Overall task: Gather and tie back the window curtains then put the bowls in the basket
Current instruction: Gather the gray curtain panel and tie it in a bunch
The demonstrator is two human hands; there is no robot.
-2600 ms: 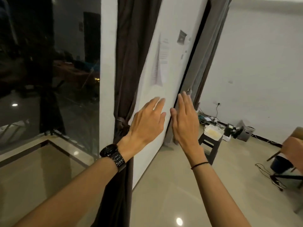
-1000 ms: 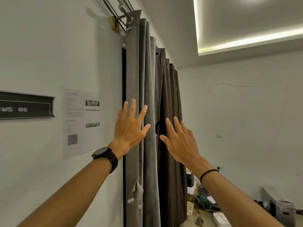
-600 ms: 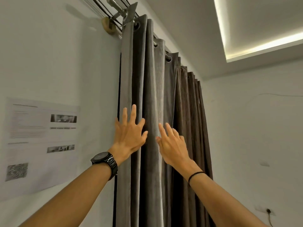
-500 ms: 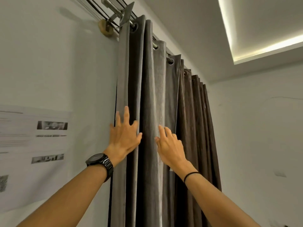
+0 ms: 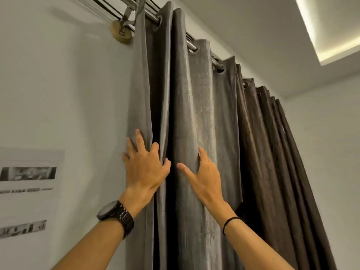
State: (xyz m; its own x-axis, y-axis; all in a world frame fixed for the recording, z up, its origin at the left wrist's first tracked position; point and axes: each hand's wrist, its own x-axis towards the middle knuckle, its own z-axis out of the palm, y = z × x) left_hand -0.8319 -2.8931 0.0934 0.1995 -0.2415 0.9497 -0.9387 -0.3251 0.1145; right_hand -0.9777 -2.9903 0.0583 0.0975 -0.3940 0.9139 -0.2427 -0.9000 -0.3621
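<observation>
The gathering step is under way; tying and the bowl step are not yet begun. The curtain (image 5: 200, 106) is hanging by its eyelets from the rod (image 5: 191, 46), bunched in upright pleats beside the wall (image 5: 68, 94).

The left hand (image 5: 145, 170) is lying on the outermost pleat, next to the wall. Its fingers (image 5: 138, 140) are spreading over the fabric, released and pressing rather than clenching, and the thumb is reaching into the dark gap between pleats.

The right hand (image 5: 204, 178) is working on the next broad pleat. Its fingers are hooking round the pleat edge and disappearing behind the cloth, so it is grasping that pleat; the thumb is lying on the front face.

Judgement: the two hands are setting up to draw the pleats into one bundle. The next move is calling for both hands to close round the full thickness of fabric, then slide down to waist height, where a tie could be wrapped. No tie, bowls or basket are showing in this view.
</observation>
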